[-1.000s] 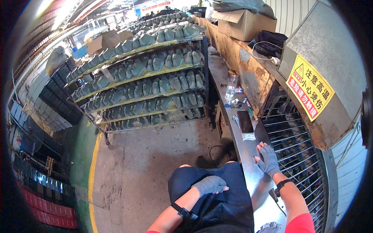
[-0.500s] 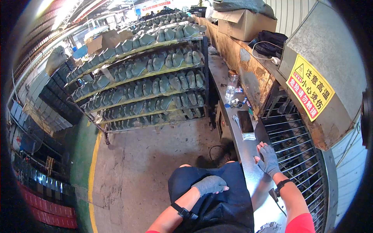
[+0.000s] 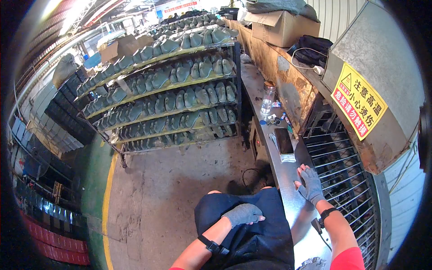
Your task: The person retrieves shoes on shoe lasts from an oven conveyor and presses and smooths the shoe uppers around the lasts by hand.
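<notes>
Fingers unclenched, the right hand rests on the metal bench, a phone beyond its fingertips; the left hand covers dark clothing, fingers too hidden for me to tell their grasp.

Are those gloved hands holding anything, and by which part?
Nothing that shows: the left hand rests on the shorts, the right hand on the metal bench.

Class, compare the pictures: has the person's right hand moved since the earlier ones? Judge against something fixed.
No. The right hand shows no visible shift in any direction against the grate beside it.
</notes>
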### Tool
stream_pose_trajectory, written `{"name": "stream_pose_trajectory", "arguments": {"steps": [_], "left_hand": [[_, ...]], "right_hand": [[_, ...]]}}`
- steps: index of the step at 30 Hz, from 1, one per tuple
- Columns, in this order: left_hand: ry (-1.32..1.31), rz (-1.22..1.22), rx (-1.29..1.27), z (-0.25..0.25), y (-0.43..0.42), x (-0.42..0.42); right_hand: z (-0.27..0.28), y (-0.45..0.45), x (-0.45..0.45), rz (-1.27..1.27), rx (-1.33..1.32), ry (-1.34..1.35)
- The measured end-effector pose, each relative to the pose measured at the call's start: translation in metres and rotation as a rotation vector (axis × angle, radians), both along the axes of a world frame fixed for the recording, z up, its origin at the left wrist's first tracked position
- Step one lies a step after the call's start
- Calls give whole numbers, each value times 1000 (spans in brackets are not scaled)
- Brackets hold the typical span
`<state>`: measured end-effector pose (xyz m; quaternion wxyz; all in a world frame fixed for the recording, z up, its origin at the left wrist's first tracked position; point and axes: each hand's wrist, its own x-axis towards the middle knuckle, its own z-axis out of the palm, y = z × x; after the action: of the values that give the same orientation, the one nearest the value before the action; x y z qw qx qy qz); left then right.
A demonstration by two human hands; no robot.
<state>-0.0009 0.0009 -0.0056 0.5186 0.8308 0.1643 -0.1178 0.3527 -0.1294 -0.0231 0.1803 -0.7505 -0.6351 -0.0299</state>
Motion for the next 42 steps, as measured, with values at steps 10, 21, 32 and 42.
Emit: {"name": "stream_pose_trajectory", "arguments": {"steps": [10, 21, 32, 42], "left_hand": [[-2, 2, -5, -5, 0, 1], [13, -4, 8, 5, 0, 0], [32, 6, -5, 7, 0, 0], [16, 7, 1, -4, 0, 1]], "right_hand": [[-1, 1, 0, -6, -26, -3], [-1, 0, 1, 3, 6, -25], [-2, 0, 1, -3, 8, -16], [-2, 0, 1, -5, -18, -11]]}}
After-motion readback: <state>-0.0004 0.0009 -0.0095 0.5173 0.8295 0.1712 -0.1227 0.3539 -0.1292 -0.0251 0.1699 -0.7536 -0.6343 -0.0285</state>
